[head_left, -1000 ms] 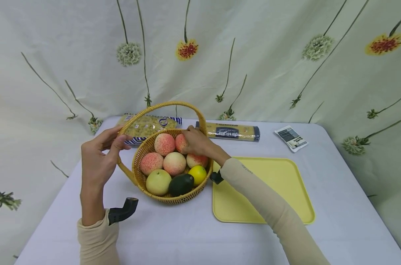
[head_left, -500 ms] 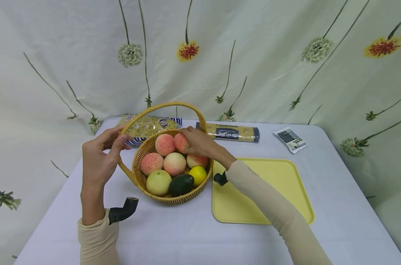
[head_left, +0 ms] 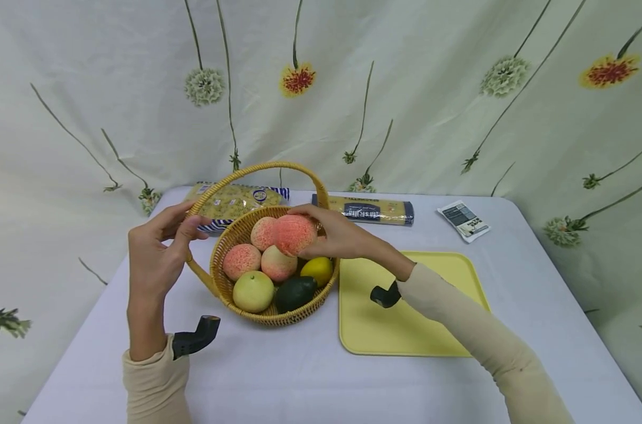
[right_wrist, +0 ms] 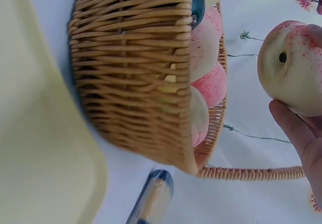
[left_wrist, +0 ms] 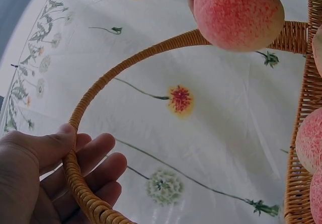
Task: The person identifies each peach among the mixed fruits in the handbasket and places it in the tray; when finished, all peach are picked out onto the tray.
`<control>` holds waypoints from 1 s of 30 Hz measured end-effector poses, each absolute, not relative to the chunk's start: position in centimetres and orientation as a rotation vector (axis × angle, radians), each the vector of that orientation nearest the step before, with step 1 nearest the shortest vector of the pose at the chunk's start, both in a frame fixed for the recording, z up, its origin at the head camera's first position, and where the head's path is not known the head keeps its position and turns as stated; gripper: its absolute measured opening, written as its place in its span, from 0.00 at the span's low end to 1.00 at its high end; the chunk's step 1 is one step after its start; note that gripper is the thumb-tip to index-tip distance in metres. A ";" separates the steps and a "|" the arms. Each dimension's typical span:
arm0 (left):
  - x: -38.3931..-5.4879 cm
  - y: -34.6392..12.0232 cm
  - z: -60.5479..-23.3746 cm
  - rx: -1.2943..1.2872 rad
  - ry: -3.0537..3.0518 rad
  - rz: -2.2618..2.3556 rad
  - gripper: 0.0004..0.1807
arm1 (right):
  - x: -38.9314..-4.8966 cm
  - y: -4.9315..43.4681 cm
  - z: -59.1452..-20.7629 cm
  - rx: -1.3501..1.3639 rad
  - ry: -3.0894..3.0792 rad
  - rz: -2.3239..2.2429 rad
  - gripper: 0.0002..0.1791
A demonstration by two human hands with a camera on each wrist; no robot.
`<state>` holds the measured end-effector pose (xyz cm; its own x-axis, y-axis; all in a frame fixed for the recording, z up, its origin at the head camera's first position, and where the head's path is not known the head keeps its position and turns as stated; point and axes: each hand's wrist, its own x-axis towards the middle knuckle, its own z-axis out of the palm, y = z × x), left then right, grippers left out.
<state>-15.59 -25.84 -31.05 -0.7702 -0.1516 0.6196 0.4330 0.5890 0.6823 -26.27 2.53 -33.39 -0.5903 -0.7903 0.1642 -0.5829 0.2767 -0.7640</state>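
The left hand (head_left: 158,253) grips the arched handle (head_left: 278,165) of a wicker basket (head_left: 281,320), thumb and fingers curled round its left side; the left wrist view shows this grip closely. Raised over the basket's far right part is a pink peach (head_left: 292,234), held between the thumb and fingers of the right hand (head_left: 342,232). In the right wrist view its pale stem end faces the camera, clear of the rim. Inside the basket sit several other peaches (head_left: 241,261), a pale green round fruit (head_left: 253,291), an avocado (head_left: 295,294) and a lemon (head_left: 318,271).
A yellow tray (head_left: 406,341) lies right of the basket, under the right forearm. Behind stand a bag of pasta (head_left: 236,203) and a spaghetti pack (head_left: 371,210). A small white packet (head_left: 464,221) lies at the back right. A floral cloth (head_left: 406,118) hangs behind the table.
The right hand has lifted the peach up from among the others and toward the camera, its forearm shifting right. The lemon and avocado have shifted slightly. The left hand stays on the handle.
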 end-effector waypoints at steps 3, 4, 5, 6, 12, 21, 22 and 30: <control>-15.6 -25.8 -31.1 -0.224 -2.169 -1.164 0.15 | -25.9 4.0 -33.4 -1.256 2.253 -1.264 0.41; -15.6 -25.8 -31.1 -0.224 -2.169 -1.165 0.15 | -25.8 4.6 -33.5 -1.251 2.247 -1.269 0.42; -15.7 -25.8 -31.1 -0.223 -2.169 -1.168 0.15 | -25.7 5.1 -33.6 -1.237 2.244 -1.275 0.43; -15.7 -25.8 -31.1 -0.223 -2.168 -1.171 0.15 | -25.6 5.7 -33.7 -1.218 2.235 -1.288 0.44; -15.7 -25.9 -31.1 -0.216 -2.171 -1.172 0.15 | -25.4 8.4 -34.3 -1.147 2.267 -1.299 0.41; -15.7 -25.9 -31.2 -0.223 -2.163 -1.205 0.14 | -25.3 10.9 -35.7 -1.056 2.234 -1.344 0.41; -15.8 -25.9 -31.2 -0.223 -2.162 -1.210 0.14 | -25.2 11.2 -36.0 -1.049 2.244 -1.343 0.41; -15.9 -26.1 -31.3 -0.268 -2.155 -1.273 0.14 | -25.1 12.8 -37.6 -0.999 2.269 -1.330 0.46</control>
<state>-15.95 -26.11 -31.27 -0.7910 -0.1301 0.5978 0.4608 0.5160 0.7221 -25.07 12.76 -37.57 -0.7010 -0.7100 0.0666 -0.4050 0.3195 -0.8567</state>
